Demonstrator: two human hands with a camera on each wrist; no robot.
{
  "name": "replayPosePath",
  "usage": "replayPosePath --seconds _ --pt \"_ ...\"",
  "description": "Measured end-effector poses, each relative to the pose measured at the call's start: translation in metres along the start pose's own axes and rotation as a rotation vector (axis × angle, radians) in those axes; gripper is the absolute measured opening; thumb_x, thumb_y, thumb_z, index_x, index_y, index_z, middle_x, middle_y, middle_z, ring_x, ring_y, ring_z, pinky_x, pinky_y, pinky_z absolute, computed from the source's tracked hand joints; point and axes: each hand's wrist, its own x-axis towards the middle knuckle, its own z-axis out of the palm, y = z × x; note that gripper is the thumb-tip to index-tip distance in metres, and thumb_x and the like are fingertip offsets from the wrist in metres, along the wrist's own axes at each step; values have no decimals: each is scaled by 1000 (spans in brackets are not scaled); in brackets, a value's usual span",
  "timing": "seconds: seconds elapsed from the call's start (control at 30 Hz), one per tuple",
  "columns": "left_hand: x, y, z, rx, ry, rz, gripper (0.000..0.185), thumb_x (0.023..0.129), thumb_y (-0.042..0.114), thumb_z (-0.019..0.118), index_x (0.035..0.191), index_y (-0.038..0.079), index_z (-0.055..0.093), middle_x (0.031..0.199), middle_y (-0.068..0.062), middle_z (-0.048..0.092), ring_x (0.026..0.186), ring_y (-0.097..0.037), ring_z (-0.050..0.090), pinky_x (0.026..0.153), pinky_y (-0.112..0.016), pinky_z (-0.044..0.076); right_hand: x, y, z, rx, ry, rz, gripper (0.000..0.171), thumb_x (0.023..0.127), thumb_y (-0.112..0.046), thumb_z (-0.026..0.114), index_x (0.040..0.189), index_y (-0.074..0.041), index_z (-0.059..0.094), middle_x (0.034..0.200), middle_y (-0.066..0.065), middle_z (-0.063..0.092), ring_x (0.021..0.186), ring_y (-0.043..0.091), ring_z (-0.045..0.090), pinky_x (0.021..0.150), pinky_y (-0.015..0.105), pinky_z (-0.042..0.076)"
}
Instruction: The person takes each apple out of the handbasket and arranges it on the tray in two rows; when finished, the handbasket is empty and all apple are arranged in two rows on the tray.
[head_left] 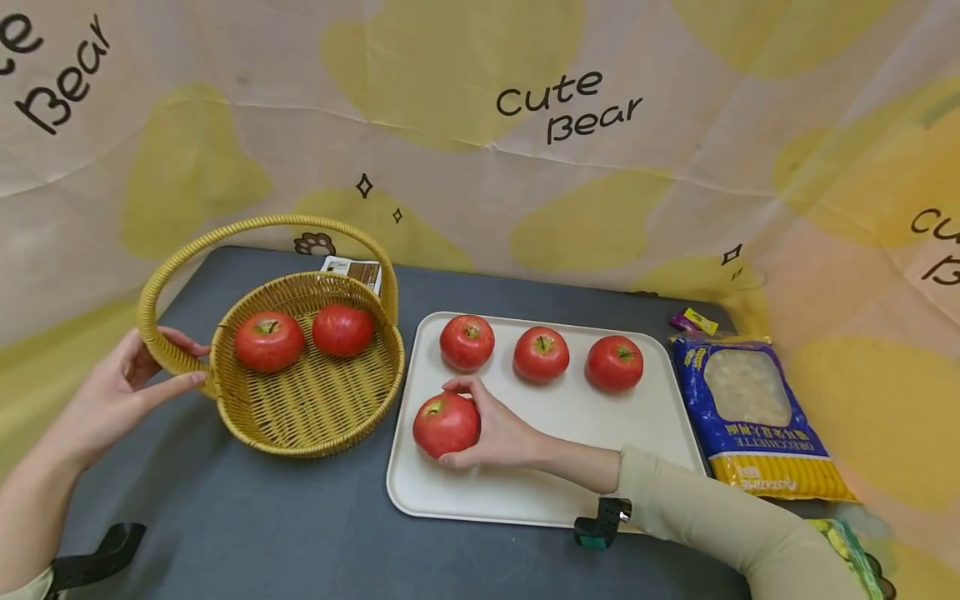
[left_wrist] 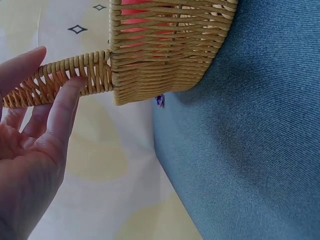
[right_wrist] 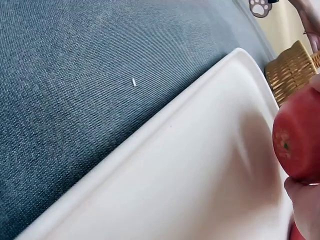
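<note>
My right hand (head_left: 504, 433) grips a red tomato (head_left: 446, 425), thumb on the near side and fingers round the far side. In the right wrist view that tomato (right_wrist: 300, 137) hangs over the white tray (right_wrist: 165, 165), its underside showing. Three more tomatoes stand in a row along the tray's far side, the leftmost tomato (head_left: 467, 342) closest to the held one. At the left, my left hand (head_left: 123, 392) holds the wicker basket's handle (head_left: 161, 346) low down, near the rim. Inside the basket (head_left: 307, 417) lie two tomatoes, one (head_left: 270, 342) beside the other (head_left: 342, 330).
Right of the tray lies a blue and yellow pasta bag (head_left: 750, 408), with small purple and yellow wrapped pieces (head_left: 693, 321) behind it. A printed packet (head_left: 356, 271) is partly hidden behind the basket. A printed cloth (head_left: 480, 167) hangs behind the grey table (head_left: 315, 533).
</note>
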Motion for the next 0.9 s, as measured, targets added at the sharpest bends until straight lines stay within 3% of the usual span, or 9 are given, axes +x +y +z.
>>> replayPosePath --seconds 0.23,0.43,0.67,0.9 --pt "0 1 1 -2 -3 -4 42 85 -12 66 120 -1 47 109 1 63 103 -1 59 82 -7 42 1 8 3 -115 -33 -99 81 72 -31 84 137 -25 35 133 -10 36 122 8 42 93 28 49" --pt "0 1 0 1 3 -1 42 85 -13 66 120 -1 47 108 1 63 102 -1 60 82 -7 42 0 16 3 -134 -52 -208 84 73 -28 87 136 -21 31 134 -8 36 125 10 40 98 30 46" --pt "0 2 0 3 6 -3 42 85 -12 66 121 0 47 108 2 63 102 1 59 82 -7 42 -5 20 -3 -154 -115 -220 89 74 -26 86 139 -21 26 136 -6 40 127 10 41 100 30 44" --pt "0 2 0 3 5 -13 41 86 -11 67 120 2 48 109 2 63 103 1 59 82 -7 42 -7 15 -14 -210 -148 -236 89 77 -29 81 146 -13 27 140 -5 39 127 11 40 98 31 46"
